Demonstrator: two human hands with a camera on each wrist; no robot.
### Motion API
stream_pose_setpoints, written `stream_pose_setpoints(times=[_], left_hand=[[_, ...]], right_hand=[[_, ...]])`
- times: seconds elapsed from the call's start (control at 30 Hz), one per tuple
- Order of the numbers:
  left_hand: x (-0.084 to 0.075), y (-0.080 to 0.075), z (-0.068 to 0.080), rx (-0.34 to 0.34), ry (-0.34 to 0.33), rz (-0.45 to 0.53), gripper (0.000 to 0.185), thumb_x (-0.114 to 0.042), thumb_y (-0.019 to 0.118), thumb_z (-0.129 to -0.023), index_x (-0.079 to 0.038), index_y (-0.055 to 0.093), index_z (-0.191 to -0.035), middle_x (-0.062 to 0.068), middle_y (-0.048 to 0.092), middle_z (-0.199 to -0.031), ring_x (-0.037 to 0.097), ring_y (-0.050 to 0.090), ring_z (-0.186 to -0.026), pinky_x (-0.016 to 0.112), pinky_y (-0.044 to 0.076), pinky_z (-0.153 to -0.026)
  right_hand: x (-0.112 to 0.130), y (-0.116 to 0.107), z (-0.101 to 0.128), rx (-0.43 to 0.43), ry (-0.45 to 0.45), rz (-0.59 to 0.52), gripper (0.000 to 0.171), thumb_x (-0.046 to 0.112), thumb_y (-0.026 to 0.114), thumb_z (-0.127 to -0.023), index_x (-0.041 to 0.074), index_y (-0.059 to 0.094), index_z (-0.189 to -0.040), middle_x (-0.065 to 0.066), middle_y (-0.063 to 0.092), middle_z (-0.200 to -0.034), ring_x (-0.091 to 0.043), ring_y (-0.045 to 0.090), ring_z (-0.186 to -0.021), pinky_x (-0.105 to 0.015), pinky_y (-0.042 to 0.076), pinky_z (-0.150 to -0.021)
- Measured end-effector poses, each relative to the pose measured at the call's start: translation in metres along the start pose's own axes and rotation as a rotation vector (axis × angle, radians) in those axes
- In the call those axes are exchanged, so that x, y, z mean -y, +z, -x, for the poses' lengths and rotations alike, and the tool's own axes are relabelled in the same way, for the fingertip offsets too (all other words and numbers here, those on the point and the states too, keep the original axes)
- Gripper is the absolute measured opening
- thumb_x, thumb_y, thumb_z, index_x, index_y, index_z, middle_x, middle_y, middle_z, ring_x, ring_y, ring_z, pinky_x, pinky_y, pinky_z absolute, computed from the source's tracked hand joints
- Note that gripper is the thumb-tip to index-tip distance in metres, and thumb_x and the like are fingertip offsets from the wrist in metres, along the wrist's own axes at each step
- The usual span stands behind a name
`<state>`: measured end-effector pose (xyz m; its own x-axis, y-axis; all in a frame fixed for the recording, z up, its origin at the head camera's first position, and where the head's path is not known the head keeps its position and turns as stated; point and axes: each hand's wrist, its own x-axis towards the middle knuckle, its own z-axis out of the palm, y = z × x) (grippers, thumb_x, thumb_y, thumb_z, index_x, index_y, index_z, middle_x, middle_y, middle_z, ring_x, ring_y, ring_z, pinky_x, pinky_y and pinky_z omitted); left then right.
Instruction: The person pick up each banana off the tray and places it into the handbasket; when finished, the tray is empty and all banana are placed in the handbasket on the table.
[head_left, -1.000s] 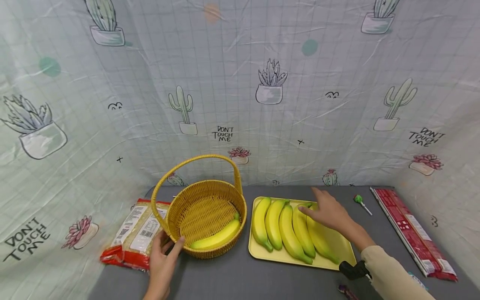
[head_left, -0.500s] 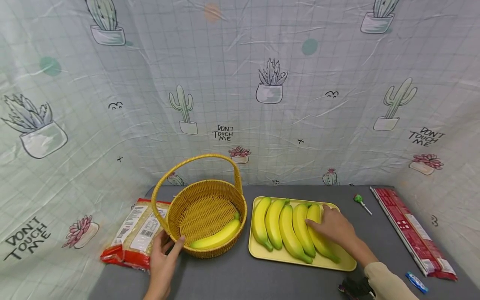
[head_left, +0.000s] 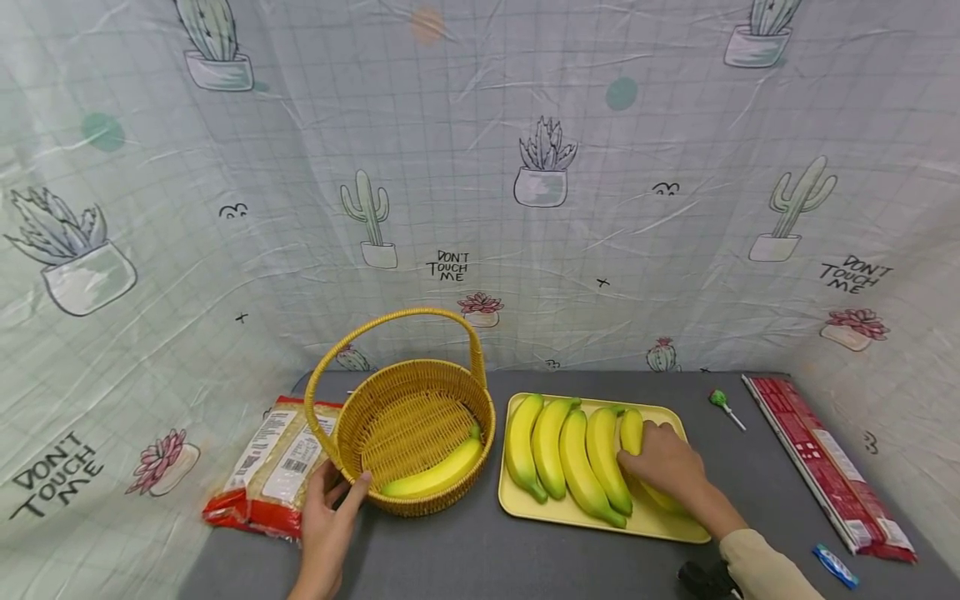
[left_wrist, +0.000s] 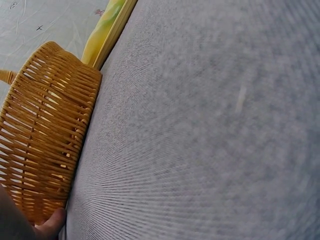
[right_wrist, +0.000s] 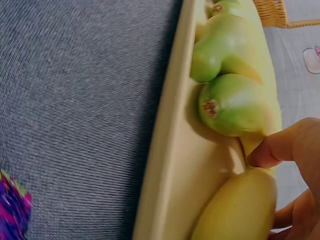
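A round wicker basket (head_left: 416, 371) with a tall hoop handle stands at left centre, one banana (head_left: 435, 473) lying inside it. My left hand (head_left: 327, 521) holds the basket's near left side, thumb and fingers spread round the outside of its wall. In the left wrist view a fingertip presses low on the basket's weave (left_wrist: 45, 125). On a yellow tray (head_left: 517, 506) several bananas (head_left: 581, 467) lie side by side. My right hand (head_left: 667, 462) grips the rightmost banana (right_wrist: 240, 207), thumb on its near side and fingers on its far side. The hand covers its middle.
A red-and-clear food bag (head_left: 277, 471) lies left of the basket. Right of the tray are a green lollipop (head_left: 720, 400), a long red packet (head_left: 821, 458) and a small blue wrapped sweet (head_left: 834, 567). A printed cloth (head_left: 480, 167) hangs behind the grey table (head_left: 540, 567).
My right hand has come down from above the tray and closed on the rightmost banana, which has tipped slightly away from its neighbour. The left hand and basket have stayed put.
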<state>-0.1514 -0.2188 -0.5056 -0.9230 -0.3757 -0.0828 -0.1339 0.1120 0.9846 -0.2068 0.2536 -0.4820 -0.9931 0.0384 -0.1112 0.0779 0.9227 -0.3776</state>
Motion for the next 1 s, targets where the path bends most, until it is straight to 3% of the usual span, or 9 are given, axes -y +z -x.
stream_pose_setpoints(times=[0.2, 0.33, 0.47, 0.67, 0.73, 0.9, 1.0], left_hand=[[-0.001, 0.000, 0.000, 0.004, -0.009, -0.006, 0.098, -0.049, 0.074, -0.099, -0.001, 0.022, -0.166, 0.027, 0.032, -0.160, 0.042, 0.039, -0.142, 0.009, 0.042, -0.079], [-0.001, 0.000, 0.000, 0.003, -0.015, -0.012, 0.097, -0.049, 0.073, -0.100, -0.001, 0.021, -0.167, 0.027, 0.032, -0.161, 0.042, 0.039, -0.142, 0.026, 0.048, -0.093], [-0.002, 0.001, 0.000, 0.005, -0.022, -0.013, 0.098, -0.049, 0.073, -0.100, -0.002, 0.020, -0.167, 0.027, 0.030, -0.162, 0.043, 0.038, -0.143, 0.044, 0.047, -0.102], [-0.002, 0.001, 0.000, 0.006, -0.021, -0.004, 0.096, -0.047, 0.073, -0.100, -0.002, 0.020, -0.167, 0.026, 0.030, -0.163, 0.041, 0.038, -0.142, 0.019, 0.045, -0.089], [-0.002, 0.001, 0.000, 0.004, -0.021, -0.009, 0.095, -0.047, 0.073, -0.101, -0.002, 0.021, -0.167, 0.026, 0.031, -0.163, 0.041, 0.039, -0.142, 0.019, 0.045, -0.089], [-0.002, 0.003, -0.001, 0.004, -0.020, -0.018, 0.093, -0.042, 0.072, -0.103, -0.001, 0.019, -0.167, 0.028, 0.030, -0.163, 0.044, 0.038, -0.142, 0.050, 0.044, -0.107], [-0.001, 0.003, -0.001, 0.005, -0.022, -0.022, 0.092, -0.040, 0.071, -0.104, -0.001, 0.018, -0.167, 0.029, 0.029, -0.163, 0.045, 0.037, -0.143, 0.057, 0.041, -0.110]], right_hand=[[-0.002, 0.006, -0.006, -0.003, 0.028, 0.012, 0.067, 0.038, 0.067, -0.092, -0.017, 0.051, -0.127, -0.024, 0.058, -0.102, -0.032, 0.057, -0.079, -0.053, 0.051, -0.061], [-0.004, 0.010, -0.008, -0.018, 0.040, 0.000, 0.069, 0.036, 0.069, -0.089, -0.018, 0.049, -0.126, -0.024, 0.057, -0.099, -0.032, 0.056, -0.075, -0.051, 0.050, -0.059], [-0.006, 0.012, -0.008, -0.039, 0.040, 0.011, 0.072, 0.035, 0.070, -0.089, -0.021, 0.046, -0.129, -0.027, 0.055, -0.101, -0.032, 0.055, -0.074, -0.052, 0.051, -0.059], [-0.007, 0.010, -0.007, -0.040, 0.028, 0.031, 0.060, 0.036, 0.069, -0.091, -0.016, 0.050, -0.115, -0.017, 0.056, -0.086, -0.029, 0.054, -0.067, -0.050, 0.050, -0.058], [-0.009, 0.008, -0.007, -0.023, 0.029, 0.027, 0.056, 0.036, 0.069, -0.092, -0.013, 0.051, -0.111, -0.012, 0.054, -0.079, -0.027, 0.054, -0.064, -0.047, 0.048, -0.056], [-0.012, 0.000, -0.004, 0.000, 0.006, 0.028, 0.054, 0.037, 0.066, -0.097, -0.013, 0.053, -0.111, -0.008, 0.050, -0.071, -0.025, 0.051, -0.058, -0.039, 0.042, -0.051], [-0.011, -0.005, -0.003, 0.004, -0.007, 0.033, 0.051, 0.037, 0.065, -0.099, -0.012, 0.054, -0.110, -0.007, 0.048, -0.069, -0.024, 0.050, -0.056, -0.036, 0.041, -0.050]])
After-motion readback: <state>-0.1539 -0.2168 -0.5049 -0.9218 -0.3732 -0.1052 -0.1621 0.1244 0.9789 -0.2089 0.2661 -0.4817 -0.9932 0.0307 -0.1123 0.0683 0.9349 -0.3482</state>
